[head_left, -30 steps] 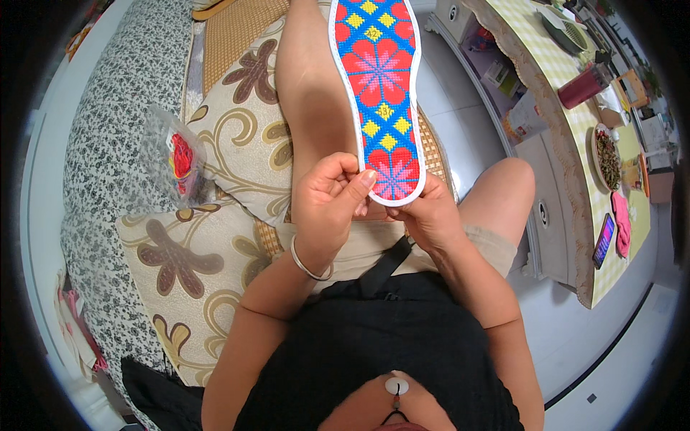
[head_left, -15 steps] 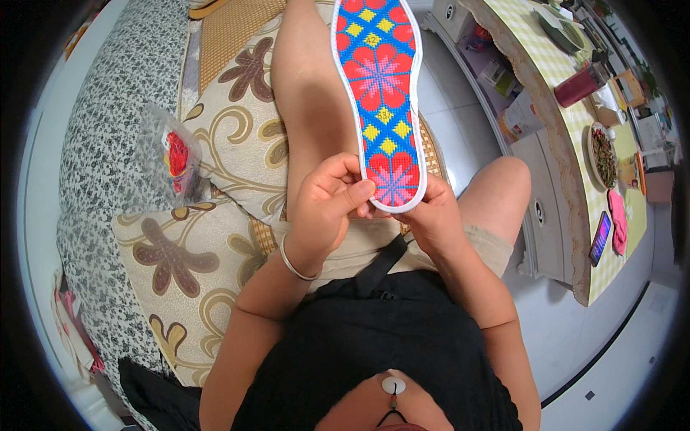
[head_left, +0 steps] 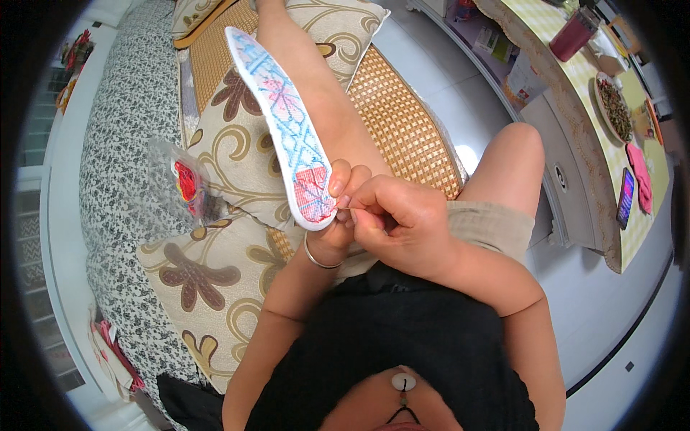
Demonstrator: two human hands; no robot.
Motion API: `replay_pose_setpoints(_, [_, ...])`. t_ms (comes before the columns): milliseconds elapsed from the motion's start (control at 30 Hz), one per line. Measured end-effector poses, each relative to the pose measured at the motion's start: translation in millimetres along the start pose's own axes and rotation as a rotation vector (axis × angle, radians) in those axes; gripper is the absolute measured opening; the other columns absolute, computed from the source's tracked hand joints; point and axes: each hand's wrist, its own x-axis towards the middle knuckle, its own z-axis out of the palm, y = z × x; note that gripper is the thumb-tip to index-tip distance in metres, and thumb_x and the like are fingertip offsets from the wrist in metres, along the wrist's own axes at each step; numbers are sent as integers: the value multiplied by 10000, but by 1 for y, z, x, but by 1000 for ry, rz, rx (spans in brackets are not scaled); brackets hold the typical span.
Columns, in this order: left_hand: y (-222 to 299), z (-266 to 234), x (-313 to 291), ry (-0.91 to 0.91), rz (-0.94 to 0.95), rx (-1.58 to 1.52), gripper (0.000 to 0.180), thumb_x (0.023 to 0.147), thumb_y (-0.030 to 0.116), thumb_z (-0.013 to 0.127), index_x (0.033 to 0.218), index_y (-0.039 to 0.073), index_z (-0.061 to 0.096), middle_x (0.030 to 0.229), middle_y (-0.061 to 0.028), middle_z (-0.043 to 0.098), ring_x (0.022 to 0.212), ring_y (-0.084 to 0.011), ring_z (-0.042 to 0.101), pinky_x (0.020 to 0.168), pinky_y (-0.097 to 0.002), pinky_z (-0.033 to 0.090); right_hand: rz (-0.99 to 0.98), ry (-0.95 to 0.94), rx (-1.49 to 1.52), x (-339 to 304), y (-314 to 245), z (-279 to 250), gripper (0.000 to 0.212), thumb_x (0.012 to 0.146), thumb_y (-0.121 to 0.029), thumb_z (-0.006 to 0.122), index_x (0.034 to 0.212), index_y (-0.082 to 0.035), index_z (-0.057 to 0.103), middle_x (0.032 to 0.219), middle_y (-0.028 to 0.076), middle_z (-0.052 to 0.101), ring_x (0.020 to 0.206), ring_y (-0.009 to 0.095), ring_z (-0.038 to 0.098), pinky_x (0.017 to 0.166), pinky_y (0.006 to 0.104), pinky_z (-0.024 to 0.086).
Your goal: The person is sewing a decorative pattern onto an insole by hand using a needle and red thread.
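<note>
An embroidered insole [head_left: 282,108] shows its back, with pale blue, white and pink stitching and a denser red patch at the rounded heel end. My left hand [head_left: 334,233] is closed round the heel's right edge, fingers partly behind the cloth. At that same edge my right hand [head_left: 406,219] pinches a thin sliver that looks like a needle [head_left: 346,208], its tip touching the insole or very near it. Most of the needle is hidden by my fingers. Any thread on it is too fine to make out.
A clear plastic bag [head_left: 188,183] with red and yellow thread lies on the couch to the left, beside flower-patterned cushions [head_left: 198,276]. To the right, a table with a checked cloth [head_left: 611,241] bears a phone [head_left: 626,197], a pink cloth [head_left: 640,176], a plate of food [head_left: 613,108] and a dark red cup [head_left: 575,34].
The insole has been turned over from its bright front to its back and has tilted to the left. My right hand has let go of the heel and now pinches the needle beside it.
</note>
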Motion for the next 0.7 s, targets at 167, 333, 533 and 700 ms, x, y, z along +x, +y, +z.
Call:
replay_pose_setpoints(167, [1, 6, 1, 11, -38, -140, 177, 871, 108, 565, 728, 103, 462, 670, -8, 419, 527, -83, 375, 537, -191, 397, -36, 13, -15, -1, 3, 0, 100, 710, 56, 634, 756, -22, 589, 633, 46, 568, 499, 89, 529, 447, 220, 409])
replay_pose_setpoints(333, [1, 3, 3, -12, -50, -160, 167, 869, 119, 562, 729, 100, 473, 654, -9, 415, 524, -82, 366, 545, -192, 390, -74, 14, -31, 2, 4, 0, 108, 699, 53, 633, 759, -28, 594, 649, 58, 586, 506, 120, 557, 453, 234, 424])
replay_pose_setpoints(533, [2, 2, 3, 17, -62, -183, 178, 871, 165, 566, 731, 95, 482, 645, -14, 412, 524, -87, 364, 554, -207, 386, -57, -8, -46, 2, 5, -1, 104, 702, 50, 634, 769, -20, 595, 657, 65, 590, 517, 125, 566, 461, 234, 426])
replay_pose_setpoints(700, [6, 10, 3, 167, -17, 40, 202, 894, 236, 556, 777, 82, 496, 658, -18, 428, 546, -92, 392, 551, -204, 386, 174, -84, 77, 2, 10, -6, 52, 756, 0, 613, 784, -20, 575, 640, 70, 564, 562, 122, 580, 485, 270, 427])
